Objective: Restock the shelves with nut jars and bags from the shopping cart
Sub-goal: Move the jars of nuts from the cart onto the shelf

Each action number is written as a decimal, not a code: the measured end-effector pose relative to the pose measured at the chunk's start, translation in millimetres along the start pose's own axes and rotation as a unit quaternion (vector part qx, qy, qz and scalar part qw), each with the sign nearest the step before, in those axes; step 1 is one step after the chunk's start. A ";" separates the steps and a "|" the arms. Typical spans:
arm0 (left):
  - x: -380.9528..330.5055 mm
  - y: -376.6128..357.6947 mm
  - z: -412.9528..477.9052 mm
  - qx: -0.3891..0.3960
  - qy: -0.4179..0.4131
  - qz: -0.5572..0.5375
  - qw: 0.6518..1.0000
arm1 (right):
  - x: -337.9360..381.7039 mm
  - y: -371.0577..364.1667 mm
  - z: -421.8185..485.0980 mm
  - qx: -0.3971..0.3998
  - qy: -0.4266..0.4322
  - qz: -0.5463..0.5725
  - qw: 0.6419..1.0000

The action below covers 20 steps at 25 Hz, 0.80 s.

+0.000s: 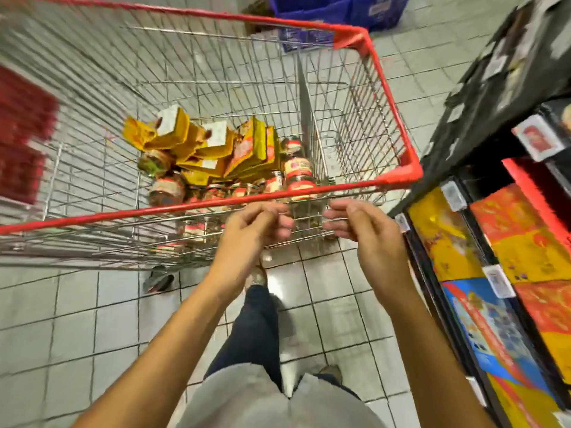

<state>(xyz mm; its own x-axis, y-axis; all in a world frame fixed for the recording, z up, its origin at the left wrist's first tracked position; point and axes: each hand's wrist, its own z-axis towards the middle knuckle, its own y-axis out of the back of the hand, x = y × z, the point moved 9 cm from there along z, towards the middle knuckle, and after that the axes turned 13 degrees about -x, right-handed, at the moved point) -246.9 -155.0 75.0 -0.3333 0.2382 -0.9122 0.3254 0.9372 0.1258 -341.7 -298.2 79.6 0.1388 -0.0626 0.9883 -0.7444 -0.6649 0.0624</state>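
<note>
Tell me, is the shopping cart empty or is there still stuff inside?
Not empty. Yellow bags and red-labelled jars lie heaped on the wire floor of the cart, well below its red rim.

cart [398, 177] top open | jars [298, 168], bags [197, 143] crowd floor | shelf [494, 125] right

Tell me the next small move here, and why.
Probably reach the right hand over the red rim down to the nearest jar. It and the left hand look empty at the near side of the cart, jars and yellow bags wait inside, and the shelves stand to the right.
</note>
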 end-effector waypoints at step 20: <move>208.5 301.1 420.6 -0.243 0.240 0.399 0.851 | -299.3 -403.0 194.0 0.245 -0.279 -0.328 0.869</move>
<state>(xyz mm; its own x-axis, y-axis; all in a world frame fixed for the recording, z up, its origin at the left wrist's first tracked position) 153.9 69.7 -241.3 -0.5391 0.8157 -0.2096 0.2525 0.3940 0.8837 43.4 -155.9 -268.3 0.8242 0.1894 0.5337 -0.0371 -0.9224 0.3845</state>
